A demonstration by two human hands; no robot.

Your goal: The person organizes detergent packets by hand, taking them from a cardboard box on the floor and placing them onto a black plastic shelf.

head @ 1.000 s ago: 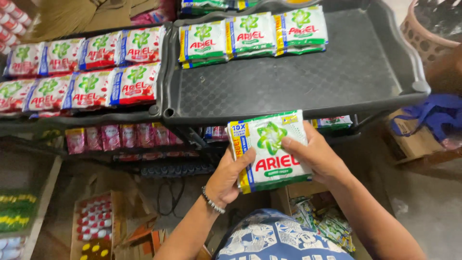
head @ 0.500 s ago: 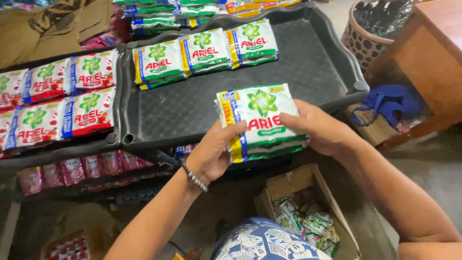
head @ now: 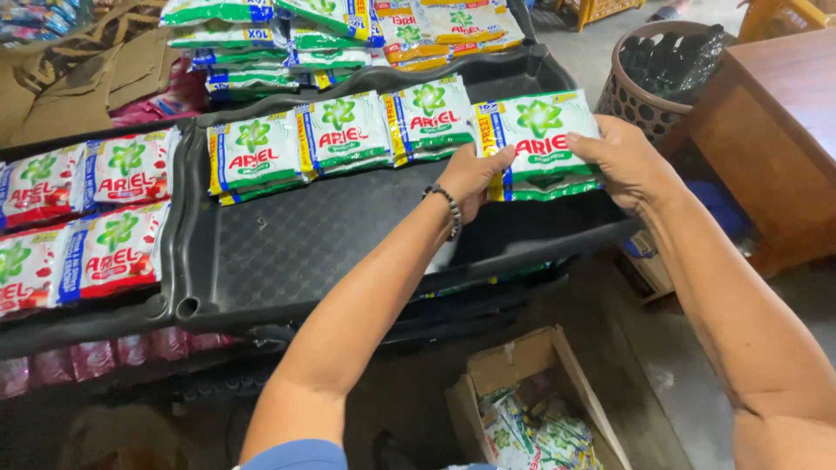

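Two hands, left hand (head: 475, 178) and right hand (head: 623, 161), pinch the sachet stack (head: 540, 144) between fingertips.

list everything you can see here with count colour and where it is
held stack of sachets: one stack, green and white, over the tray's right end, between both hands
sachet stacks in row: three, green and white, back of the tray
black tray: one, centre shelf
red and white sachets: four in view, left tray
piled sachets: several, green, white and yellow, upper shelf
cardboard box: one, brown, on the floor, holding green sachets
woven basket: one, brown, top right
wooden table: one, brown, right edge
left hand: beaded bracelet, grips stack's left edge
right hand: grips stack's right edge
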